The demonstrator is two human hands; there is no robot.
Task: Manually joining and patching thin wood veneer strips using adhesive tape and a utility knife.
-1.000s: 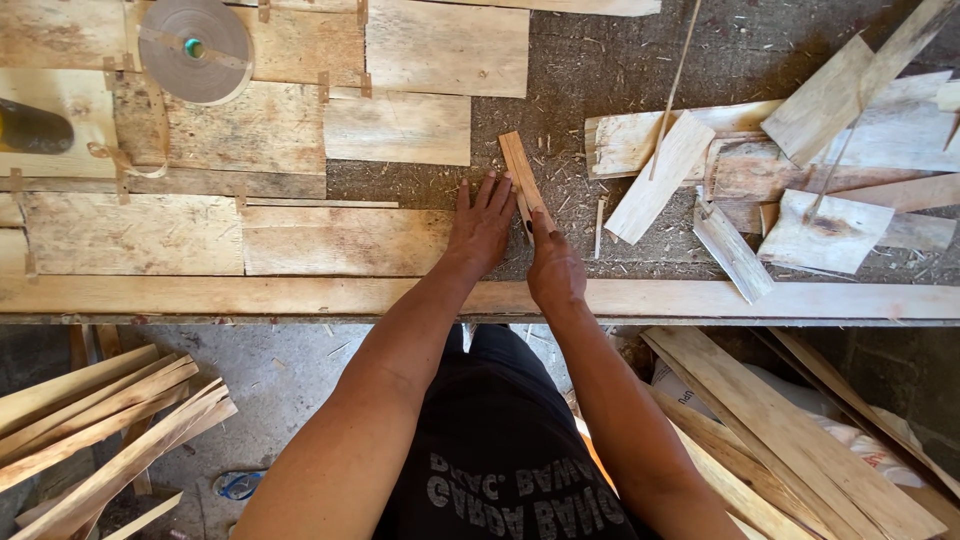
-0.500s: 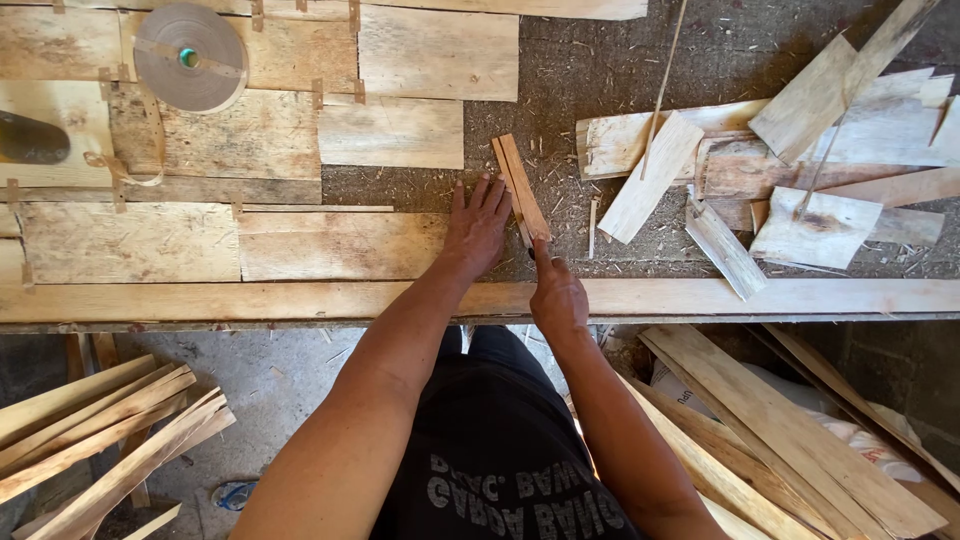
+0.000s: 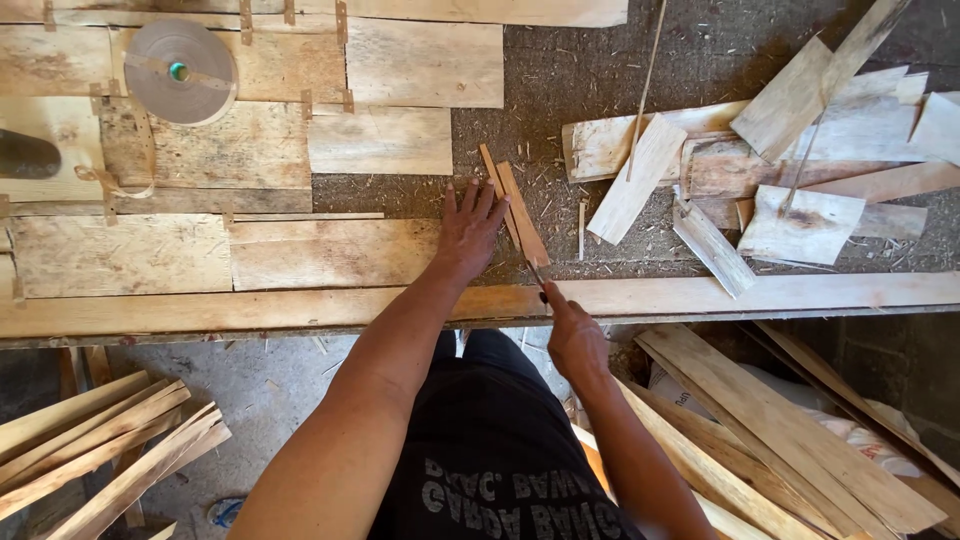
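Note:
My left hand (image 3: pixel 468 230) lies flat with fingers spread on the right end of a thin wooden veneer sheet (image 3: pixel 330 252), its fingertips against a narrow wooden strip (image 3: pixel 520 212). The strip lies angled on the sawdust-covered bench and looks split lengthwise into two slivers. My right hand (image 3: pixel 575 335) is over the front wooden rail (image 3: pixel 760 295), closed on a small knife (image 3: pixel 538 274) whose blade points at the near end of the strip.
Veneer sheets joined with tape cover the left of the bench, with a tape roll (image 3: pixel 180 72) on them. A pile of veneer offcuts (image 3: pixel 790 170) lies at right. Wooden slats lean below the bench at left (image 3: pixel 100 455) and right (image 3: pixel 790 430).
My right hand has drawn back from beside the left hand toward my body, over the front rail. The strip now shows a lengthwise split. The left hand stays on the sheet.

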